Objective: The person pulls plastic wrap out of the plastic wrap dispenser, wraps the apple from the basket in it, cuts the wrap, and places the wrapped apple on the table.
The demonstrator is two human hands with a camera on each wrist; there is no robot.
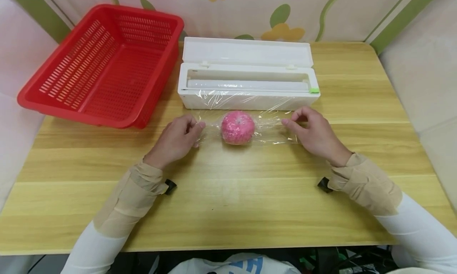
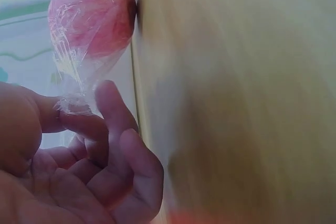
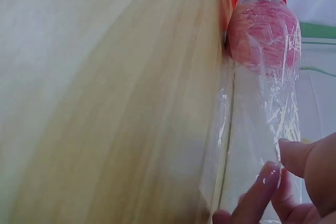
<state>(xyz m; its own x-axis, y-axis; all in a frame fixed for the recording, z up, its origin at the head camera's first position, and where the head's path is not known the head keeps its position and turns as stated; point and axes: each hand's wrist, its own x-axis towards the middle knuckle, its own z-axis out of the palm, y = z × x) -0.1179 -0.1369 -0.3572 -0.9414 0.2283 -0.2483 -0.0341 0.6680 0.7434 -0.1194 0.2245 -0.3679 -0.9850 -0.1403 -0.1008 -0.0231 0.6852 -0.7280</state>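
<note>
A round pink-red fruit that looks like an apple point(image 1: 237, 127) rests on the table, wrapped in clear plastic wrap point(image 1: 271, 128). My left hand point(image 1: 175, 140) pinches the gathered end of the wrap on the left. In the left wrist view that end is bunched between thumb and index finger, below the apple point(image 2: 92, 17). On the right, my right hand point(image 1: 315, 134) pinches the other end, which is still spread wide in the right wrist view, with the apple point(image 3: 264, 35) beyond it. Neither hand touches the apple.
Behind the apple stands a white wrap dispenser box point(image 1: 250, 102), its lid point(image 1: 246, 52) raised and a roll point(image 1: 246, 85) inside. A red plastic basket point(image 1: 143, 107) sits at the back left of the wooden table point(image 1: 228, 210). A flowered wall covering point(image 1: 242, 12) borders the back.
</note>
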